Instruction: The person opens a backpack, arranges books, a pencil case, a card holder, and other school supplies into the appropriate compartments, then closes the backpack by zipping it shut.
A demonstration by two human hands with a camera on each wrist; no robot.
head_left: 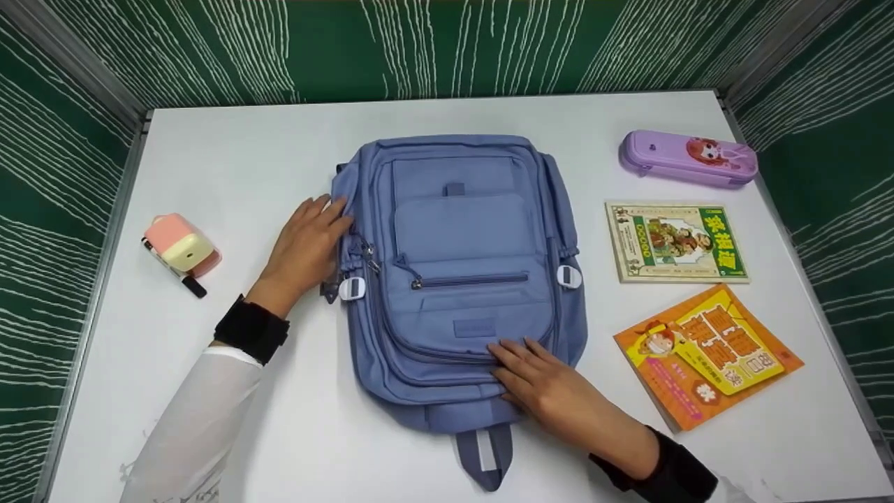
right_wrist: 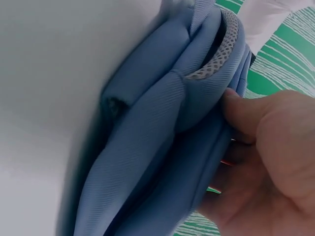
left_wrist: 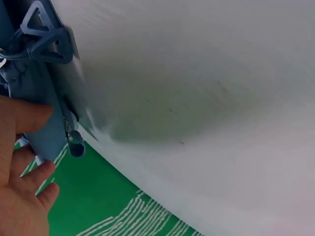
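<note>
A blue backpack (head_left: 464,230) lies front side up on the white table, its top handle (head_left: 494,457) toward the person. My left hand (head_left: 307,244) rests at the bag's left side, near the zipper pulls (head_left: 370,255) and a white side buckle (head_left: 352,288). In the left wrist view, its thumb (left_wrist: 32,115) lies against the blue fabric with the fingers spread beyond. My right hand (head_left: 552,388) lies on the lower right of the bag, fingers extended over the front pocket's bottom edge. The right wrist view shows its thumb (right_wrist: 241,110) against the bag's side.
On the right are a purple pencil case (head_left: 688,158), a green-and-cream book (head_left: 677,242) and an orange book (head_left: 709,356). A pink-and-yellow object (head_left: 183,244) with a black-capped pen (head_left: 174,267) beside it lies at the left. Green walls with white streaks surround the table (head_left: 279,129).
</note>
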